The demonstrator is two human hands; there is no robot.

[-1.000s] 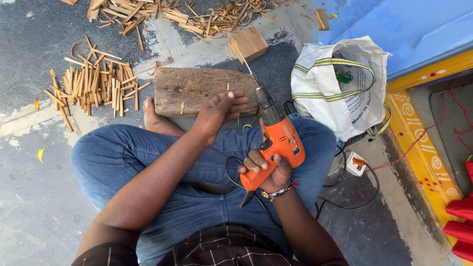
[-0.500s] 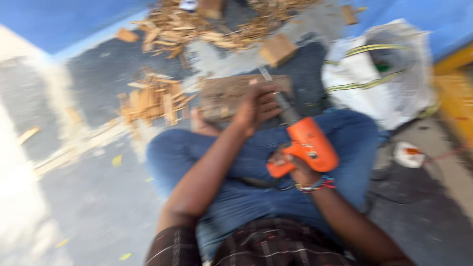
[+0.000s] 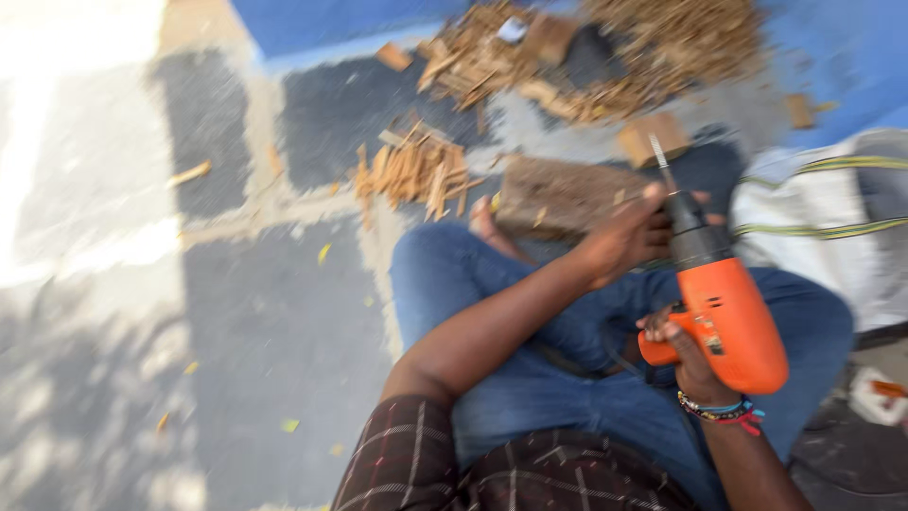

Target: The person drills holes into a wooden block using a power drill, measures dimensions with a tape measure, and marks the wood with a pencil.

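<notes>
Pressing flat with fingers curled over its edge, the left hand [image 3: 624, 241] steadies a rough brown wooden block [image 3: 558, 194] at one o'clock; at three o'clock the right hand [image 3: 686, 345] clenches the orange power drill [image 3: 724, 317], bit tilted up.

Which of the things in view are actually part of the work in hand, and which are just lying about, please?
In use:
orange drill, gripped by the right hand
wooden block, steadied by the left hand

Lying about:
bundle of wood sticks
pile of wood scraps
small wood block
white bag
</notes>
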